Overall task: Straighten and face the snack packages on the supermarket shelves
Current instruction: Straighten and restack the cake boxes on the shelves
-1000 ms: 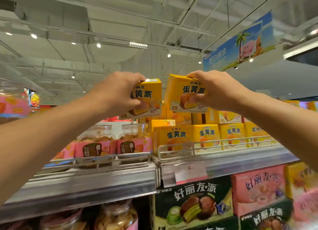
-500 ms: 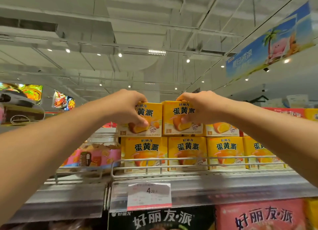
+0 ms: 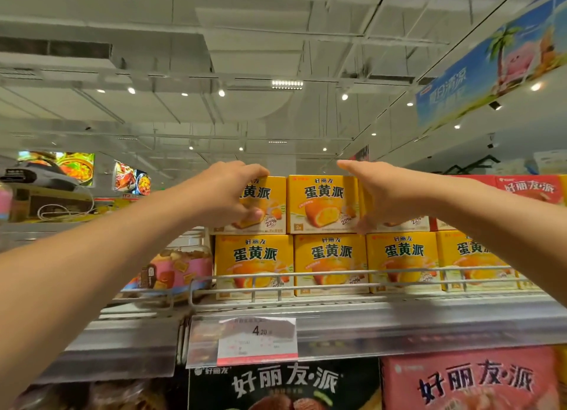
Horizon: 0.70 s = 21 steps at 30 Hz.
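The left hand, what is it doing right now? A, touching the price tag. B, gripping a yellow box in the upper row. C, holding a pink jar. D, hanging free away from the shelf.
B: the left hand wraps the leftmost yellow box of the upper row, fingers over its top edge and thumb on its front, while the pink jar and price tag sit untouched below.
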{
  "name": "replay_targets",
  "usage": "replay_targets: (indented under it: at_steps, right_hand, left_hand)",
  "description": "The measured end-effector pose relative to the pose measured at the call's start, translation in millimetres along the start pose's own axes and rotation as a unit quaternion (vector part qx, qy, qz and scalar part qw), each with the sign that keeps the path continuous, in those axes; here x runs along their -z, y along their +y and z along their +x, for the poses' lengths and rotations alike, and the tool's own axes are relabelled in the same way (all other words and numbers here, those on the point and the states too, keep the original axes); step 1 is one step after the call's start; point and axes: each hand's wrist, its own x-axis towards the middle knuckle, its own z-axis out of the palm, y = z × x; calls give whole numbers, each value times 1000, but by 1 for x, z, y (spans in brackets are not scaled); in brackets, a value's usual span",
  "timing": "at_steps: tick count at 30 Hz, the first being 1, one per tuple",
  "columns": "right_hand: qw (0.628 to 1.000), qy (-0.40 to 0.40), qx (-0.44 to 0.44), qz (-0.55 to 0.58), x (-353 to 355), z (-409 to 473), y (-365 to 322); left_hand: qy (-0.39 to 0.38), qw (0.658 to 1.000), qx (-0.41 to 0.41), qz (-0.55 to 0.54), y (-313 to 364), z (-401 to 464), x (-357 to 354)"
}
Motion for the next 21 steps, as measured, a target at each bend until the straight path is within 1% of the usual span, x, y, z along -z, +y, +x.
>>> replay_targets:
  at_steps: [6, 15, 21]
  right_hand:
    - [998, 12, -8, -62, -4, -7, 5]
    - [998, 10, 3, -61, -4, -6, 8]
    - [997, 25, 6, -70, -8, -6, 10]
  left_hand:
    - [10, 1000, -16, -2, 9, 3, -4]
    - [6, 1000, -19, 6, 9, 5, -7]
    - [6, 998, -27, 49, 6, 3, -13]
